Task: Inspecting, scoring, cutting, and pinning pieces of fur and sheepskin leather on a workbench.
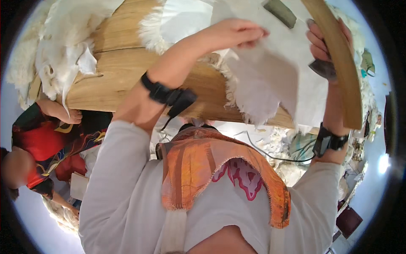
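Over the white hide (pixel 270 80), my left hand (pixel 245 34) hovers with its fingers drawn together; whether anything sits in them is too small to tell. My right hand (pixel 319 42) is closed around a long, curved wooden-handled scraper (pixel 347 80), which partly hides the fingers. A dark metal blade (pixel 322 69) juts out beside that wood, below the fingers. The hide lies over a wooden beam or board (pixel 139 80), its fleecy edges hanging past the wood. A grey-green block (pixel 280 13) rests on the hide between and beyond my hands.
At the left, another person in red and dark clothing (pixel 46 135) sits close, a limb near the wood. More fleecy hide (pixel 63 51) hangs over the far left. Loose wool (pixel 266 146) lies below the wood. A black cable (pixel 279 157) runs to my right wrist strap.
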A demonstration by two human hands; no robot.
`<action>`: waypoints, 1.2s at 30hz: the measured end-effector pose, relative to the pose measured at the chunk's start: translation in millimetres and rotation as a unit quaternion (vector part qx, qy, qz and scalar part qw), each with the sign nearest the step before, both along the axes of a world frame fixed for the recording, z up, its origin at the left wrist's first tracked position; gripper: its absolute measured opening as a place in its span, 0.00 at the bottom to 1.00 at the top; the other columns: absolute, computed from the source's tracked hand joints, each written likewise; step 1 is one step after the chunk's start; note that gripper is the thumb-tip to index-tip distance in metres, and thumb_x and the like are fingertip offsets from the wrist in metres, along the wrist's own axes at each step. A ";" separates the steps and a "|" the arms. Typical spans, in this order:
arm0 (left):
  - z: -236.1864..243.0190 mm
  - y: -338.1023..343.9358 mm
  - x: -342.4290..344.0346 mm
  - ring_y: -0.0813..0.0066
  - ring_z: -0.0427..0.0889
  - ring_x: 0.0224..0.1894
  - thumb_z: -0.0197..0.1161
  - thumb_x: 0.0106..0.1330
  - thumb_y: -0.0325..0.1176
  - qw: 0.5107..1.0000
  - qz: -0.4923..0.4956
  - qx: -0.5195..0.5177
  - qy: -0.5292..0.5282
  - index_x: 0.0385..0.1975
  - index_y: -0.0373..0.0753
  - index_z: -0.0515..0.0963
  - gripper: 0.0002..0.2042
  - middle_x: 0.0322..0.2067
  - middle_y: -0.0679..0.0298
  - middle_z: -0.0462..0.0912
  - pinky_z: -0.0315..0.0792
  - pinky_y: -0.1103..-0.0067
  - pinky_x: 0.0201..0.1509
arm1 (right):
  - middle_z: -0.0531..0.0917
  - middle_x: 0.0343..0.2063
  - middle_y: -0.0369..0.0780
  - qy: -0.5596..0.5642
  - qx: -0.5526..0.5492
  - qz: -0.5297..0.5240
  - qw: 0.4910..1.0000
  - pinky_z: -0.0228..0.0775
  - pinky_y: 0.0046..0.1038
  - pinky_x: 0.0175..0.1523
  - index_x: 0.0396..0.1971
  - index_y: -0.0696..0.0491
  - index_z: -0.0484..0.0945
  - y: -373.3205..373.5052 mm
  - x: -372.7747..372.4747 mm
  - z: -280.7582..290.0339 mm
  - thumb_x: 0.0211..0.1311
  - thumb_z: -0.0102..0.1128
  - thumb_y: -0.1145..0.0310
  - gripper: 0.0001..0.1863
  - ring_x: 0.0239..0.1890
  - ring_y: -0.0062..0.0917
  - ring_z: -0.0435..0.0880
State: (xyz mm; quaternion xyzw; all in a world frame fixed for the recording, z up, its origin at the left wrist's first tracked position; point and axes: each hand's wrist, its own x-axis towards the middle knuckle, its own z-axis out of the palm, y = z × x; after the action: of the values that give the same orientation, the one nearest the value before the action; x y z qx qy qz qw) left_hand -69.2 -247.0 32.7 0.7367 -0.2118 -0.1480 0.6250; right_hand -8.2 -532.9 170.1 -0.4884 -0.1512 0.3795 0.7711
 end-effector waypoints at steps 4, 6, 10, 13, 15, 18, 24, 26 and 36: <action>2.0 -72.4 44.0 0.61 0.78 0.55 0.63 0.71 0.40 0.899 0.268 -0.046 -0.344 0.69 0.44 0.70 0.27 0.55 0.56 0.79 0.74 0.69 0.58 | 0.71 0.27 0.32 -0.189 -0.281 -0.174 0.925 0.53 0.16 0.23 0.61 0.53 0.75 -15.9 -31.8 9.1 0.70 0.57 0.48 0.28 0.28 0.12 0.66; -10.2 -81.5 29.6 0.52 0.74 0.61 0.65 0.67 0.35 0.899 0.260 -0.057 -0.347 0.69 0.42 0.68 0.29 0.59 0.51 0.76 0.71 0.64 0.63 | 0.75 0.31 0.34 -0.357 -0.422 -0.202 0.809 0.69 0.21 0.35 0.66 0.49 0.73 -22.7 -37.6 -15.3 0.66 0.63 0.52 0.31 0.33 0.18 0.75; -42.8 -77.6 -60.2 0.51 0.72 0.63 0.67 0.60 0.29 0.940 0.149 0.140 -0.272 0.62 0.42 0.74 0.26 0.57 0.53 0.76 0.66 0.62 0.68 | 0.84 0.46 0.44 -0.583 -0.436 -0.154 0.668 0.76 0.35 0.52 0.67 0.45 0.72 -37.4 -22.6 -104.2 0.62 0.66 0.54 0.33 0.48 0.36 0.85; -55.0 -83.3 -130.7 0.55 0.73 0.62 0.72 0.56 0.30 0.951 0.098 0.183 -0.230 0.57 0.44 0.77 0.25 0.54 0.60 0.77 0.65 0.61 0.69 | 0.82 0.48 0.47 -0.578 -0.497 -0.111 0.638 0.77 0.38 0.50 0.67 0.44 0.72 -58.0 -10.8 -159.6 0.63 0.65 0.51 0.33 0.47 0.42 0.85; -57.2 -91.9 -164.0 0.57 0.74 0.61 0.73 0.55 0.30 0.935 0.114 0.233 -0.243 0.55 0.44 0.79 0.24 0.54 0.61 0.78 0.66 0.61 0.68 | 0.81 0.48 0.47 -0.568 -0.507 -0.085 0.643 0.78 0.40 0.48 0.67 0.43 0.71 -69.8 -4.6 -179.9 0.64 0.64 0.49 0.33 0.46 0.44 0.84; -59.3 -106.5 -185.4 0.58 0.76 0.59 0.73 0.54 0.29 0.912 0.156 0.276 -0.262 0.52 0.44 0.79 0.22 0.51 0.62 0.80 0.69 0.62 0.65 | 0.81 0.46 0.45 -0.576 -0.504 -0.064 0.640 0.78 0.38 0.45 0.68 0.43 0.70 -78.6 8.3 -181.2 0.64 0.62 0.46 0.34 0.43 0.44 0.85; -52.7 -105.1 -157.5 0.62 0.82 0.50 0.70 0.59 0.27 0.921 0.179 0.264 -0.224 0.47 0.42 0.78 0.16 0.40 0.64 0.84 0.74 0.69 0.57 | 0.84 0.38 0.44 -0.554 -0.383 -0.011 0.739 0.76 0.31 0.43 0.56 0.50 0.79 -71.8 -11.8 -132.7 0.62 0.68 0.53 0.26 0.36 0.31 0.84; -44.0 -104.5 -138.7 0.66 0.83 0.48 0.68 0.63 0.28 0.943 0.190 0.220 -0.161 0.49 0.42 0.77 0.15 0.39 0.64 0.84 0.74 0.72 0.55 | 0.84 0.31 0.41 -0.461 -0.321 0.065 0.825 0.74 0.28 0.41 0.50 0.53 0.82 -66.9 -38.3 -123.7 0.61 0.70 0.58 0.21 0.33 0.22 0.81; -32.5 -45.2 -121.5 0.76 0.79 0.52 0.51 0.78 0.31 0.876 0.467 -0.094 -0.073 0.63 0.41 0.71 0.16 0.47 0.67 0.83 0.72 0.77 0.58 | 0.85 0.29 0.34 -0.276 -0.307 0.044 0.910 0.72 0.22 0.37 0.42 0.63 0.83 -60.3 -36.3 -144.6 0.64 0.67 0.63 0.16 0.31 0.14 0.79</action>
State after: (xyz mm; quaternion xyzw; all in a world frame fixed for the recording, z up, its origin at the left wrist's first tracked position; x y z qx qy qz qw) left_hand -190.7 -292.2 0.2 0.6963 0.0985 0.2358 0.6707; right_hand -44.6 -593.2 25.5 -0.7789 -0.2558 0.2908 0.4933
